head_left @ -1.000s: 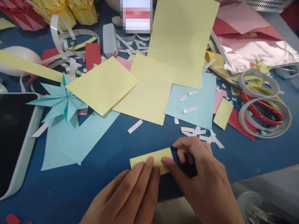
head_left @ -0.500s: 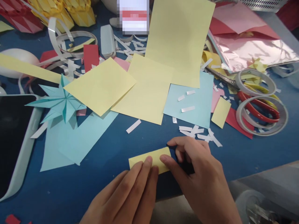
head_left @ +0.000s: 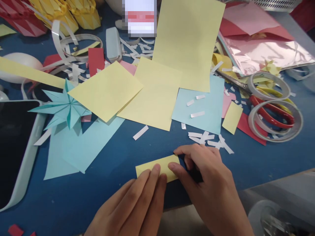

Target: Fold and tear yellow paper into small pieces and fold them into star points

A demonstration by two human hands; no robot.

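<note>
At six o'clock, a pale-yellow paper rectangle (head_left: 165,163) is lying on a blue tabletop (head_left: 73,203). The left hand (head_left: 130,205), fingers outstretched, is pressing it. The half-curled right hand (head_left: 209,173) is now bringing its index finger onto the two-o'clock corner, thumb touching paper, seemingly steadying that end; whether it's pinching is unclear.

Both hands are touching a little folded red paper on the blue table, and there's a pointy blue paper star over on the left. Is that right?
Not quite: the folded paper that the left hand and right hand touch is yellow, not red. The head view shows it, on the blue table, with the pointy blue paper star over on the left.
</note>
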